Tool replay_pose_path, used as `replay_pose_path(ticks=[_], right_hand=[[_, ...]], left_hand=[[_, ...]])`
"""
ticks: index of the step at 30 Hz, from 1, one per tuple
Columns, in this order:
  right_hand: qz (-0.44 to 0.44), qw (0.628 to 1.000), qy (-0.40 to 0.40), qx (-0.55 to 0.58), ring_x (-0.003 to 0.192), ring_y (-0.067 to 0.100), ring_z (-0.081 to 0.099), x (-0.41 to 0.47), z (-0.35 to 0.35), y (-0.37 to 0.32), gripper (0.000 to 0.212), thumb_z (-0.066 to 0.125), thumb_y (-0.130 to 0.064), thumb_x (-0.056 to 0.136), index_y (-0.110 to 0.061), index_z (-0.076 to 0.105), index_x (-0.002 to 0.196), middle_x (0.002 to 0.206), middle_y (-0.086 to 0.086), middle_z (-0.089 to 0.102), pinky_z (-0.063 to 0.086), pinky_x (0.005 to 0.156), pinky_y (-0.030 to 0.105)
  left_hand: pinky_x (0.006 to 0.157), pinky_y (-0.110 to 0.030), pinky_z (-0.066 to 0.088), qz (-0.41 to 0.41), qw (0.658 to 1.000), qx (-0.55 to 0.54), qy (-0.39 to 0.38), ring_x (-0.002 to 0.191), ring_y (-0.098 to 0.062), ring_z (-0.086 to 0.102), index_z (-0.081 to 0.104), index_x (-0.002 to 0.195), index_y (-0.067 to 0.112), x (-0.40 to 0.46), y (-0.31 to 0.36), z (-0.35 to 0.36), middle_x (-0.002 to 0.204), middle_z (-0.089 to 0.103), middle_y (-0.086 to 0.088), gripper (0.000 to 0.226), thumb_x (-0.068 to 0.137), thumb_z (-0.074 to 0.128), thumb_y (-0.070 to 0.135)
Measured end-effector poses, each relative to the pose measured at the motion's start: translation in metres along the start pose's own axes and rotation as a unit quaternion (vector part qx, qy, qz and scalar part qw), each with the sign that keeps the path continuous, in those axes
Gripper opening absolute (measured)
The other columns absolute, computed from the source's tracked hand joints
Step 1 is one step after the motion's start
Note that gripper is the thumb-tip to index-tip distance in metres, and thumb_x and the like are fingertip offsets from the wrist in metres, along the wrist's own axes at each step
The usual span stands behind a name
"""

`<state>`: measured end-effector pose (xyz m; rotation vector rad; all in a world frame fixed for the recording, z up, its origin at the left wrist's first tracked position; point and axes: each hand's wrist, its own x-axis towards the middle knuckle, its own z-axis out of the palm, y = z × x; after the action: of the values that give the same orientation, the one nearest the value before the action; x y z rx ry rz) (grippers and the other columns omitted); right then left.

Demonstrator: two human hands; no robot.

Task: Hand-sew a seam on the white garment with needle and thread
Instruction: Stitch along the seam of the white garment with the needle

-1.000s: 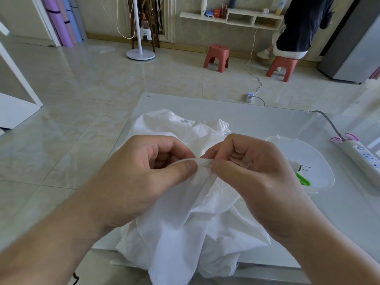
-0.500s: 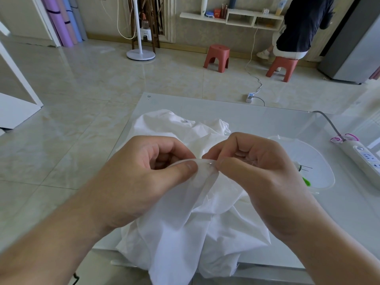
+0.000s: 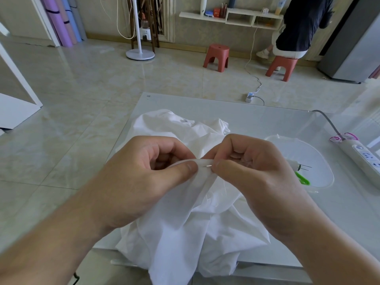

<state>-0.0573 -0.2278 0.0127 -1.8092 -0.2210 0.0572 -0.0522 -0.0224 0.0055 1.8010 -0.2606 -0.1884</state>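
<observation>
A crumpled white garment lies on the glass table and hangs over its near edge. My left hand pinches a raised fold of the cloth between thumb and curled fingers. Right beside it, my right hand pinches a thin silver needle whose tip pokes out of the fold between the two thumbs. A fine white thread trails down from the fold under my right hand.
A clear plastic tray with a green-handled tool and pins sits to the right. A white power strip with a grey cable lies at the far right. On the floor beyond are two red stools, a fan stand and a seated person.
My right hand has shifted slightly right and up, and the needle tip now shows through the fold between the thumbs. My left hand holds the cloth still.
</observation>
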Motion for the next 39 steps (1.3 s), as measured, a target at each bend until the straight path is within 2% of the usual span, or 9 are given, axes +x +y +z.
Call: replay_pose_path(ticks=[6,11,15,20,25,29,35,39], right_hand=[[-0.002,1.0,-0.003,0.003,0.086,0.024,0.073,0.0003,-0.0001,0.0015,0.01,0.06,-0.013,0.076,-0.012,0.067,0.07,0.089,0.007,0.078,0.051,0.079,0.035],[-0.016,1.0,0.002,-0.01,0.08,0.012,0.07,-0.0002,0.0007,0.0019,0.009,0.059,-0.012,0.075,-0.012,0.066,0.069,0.086,0.004,0.078,0.048,0.072,0.014],[-0.025,1.0,0.005,-0.018,0.078,0.008,0.069,-0.0006,0.0011,0.0018,0.009,0.059,-0.011,0.076,-0.01,0.066,0.07,0.085,0.003,0.077,0.047,0.071,0.009],[-0.037,0.998,0.011,-0.045,0.08,0.011,0.069,0.0001,0.0026,0.0043,0.009,0.06,-0.01,0.078,-0.013,0.064,0.07,0.084,0.003,0.075,0.048,0.073,0.013],[-0.04,0.996,0.006,-0.085,0.086,0.014,0.07,-0.0002,0.0021,0.006,0.022,0.065,0.003,0.089,-0.012,0.065,0.073,0.085,0.001,0.075,0.049,0.078,0.019],[-0.042,0.996,0.008,-0.082,0.087,0.015,0.071,0.0006,0.0024,0.0064,0.015,0.069,-0.008,0.089,-0.015,0.067,0.075,0.085,0.0,0.076,0.05,0.081,0.026],[-0.042,0.996,0.011,-0.078,0.09,0.019,0.073,0.0011,0.0035,0.0073,0.012,0.07,-0.017,0.087,-0.019,0.069,0.075,0.086,0.001,0.076,0.056,0.085,0.04],[-0.034,0.998,0.005,-0.046,0.088,0.021,0.073,0.0014,0.0016,0.0079,0.017,0.074,-0.009,0.089,-0.016,0.07,0.074,0.085,0.003,0.076,0.053,0.084,0.036]], left_hand=[[0.078,-0.033,0.057,0.0,1.0,-0.001,0.003,0.083,-0.021,0.076,0.081,0.09,0.025,0.0004,-0.0005,0.0003,0.084,0.079,-0.003,0.015,0.083,0.073,0.036],[0.079,-0.036,0.057,0.001,1.0,-0.001,0.0,0.085,-0.027,0.076,0.081,0.091,0.024,0.0007,-0.0013,0.0001,0.085,0.079,-0.005,0.016,0.083,0.074,0.036],[0.081,-0.04,0.057,0.0,1.0,0.001,-0.001,0.087,-0.03,0.075,0.081,0.091,0.024,0.0008,-0.0017,0.0,0.085,0.078,-0.006,0.016,0.083,0.074,0.036],[0.078,-0.036,0.058,-0.003,1.0,0.002,0.0,0.081,-0.022,0.075,0.081,0.088,0.025,0.0007,-0.0005,0.0006,0.083,0.078,-0.003,0.014,0.082,0.075,0.037],[0.075,-0.033,0.055,-0.009,1.0,0.001,0.005,0.077,-0.017,0.075,0.08,0.085,0.024,0.0,-0.0001,0.001,0.081,0.078,-0.001,0.014,0.081,0.075,0.037],[0.077,-0.036,0.058,-0.013,1.0,-0.005,0.01,0.078,-0.02,0.076,0.08,0.086,0.024,0.0004,-0.0004,0.0008,0.082,0.079,-0.004,0.015,0.08,0.075,0.037],[0.074,-0.033,0.057,-0.014,1.0,-0.009,0.008,0.076,-0.017,0.076,0.081,0.084,0.024,-0.0008,0.0001,0.0003,0.08,0.079,-0.002,0.014,0.08,0.075,0.036],[0.069,-0.025,0.054,-0.014,1.0,-0.011,0.017,0.072,-0.014,0.073,0.08,0.083,0.023,-0.0002,0.0005,0.0001,0.077,0.077,0.0,0.015,0.079,0.075,0.036]])
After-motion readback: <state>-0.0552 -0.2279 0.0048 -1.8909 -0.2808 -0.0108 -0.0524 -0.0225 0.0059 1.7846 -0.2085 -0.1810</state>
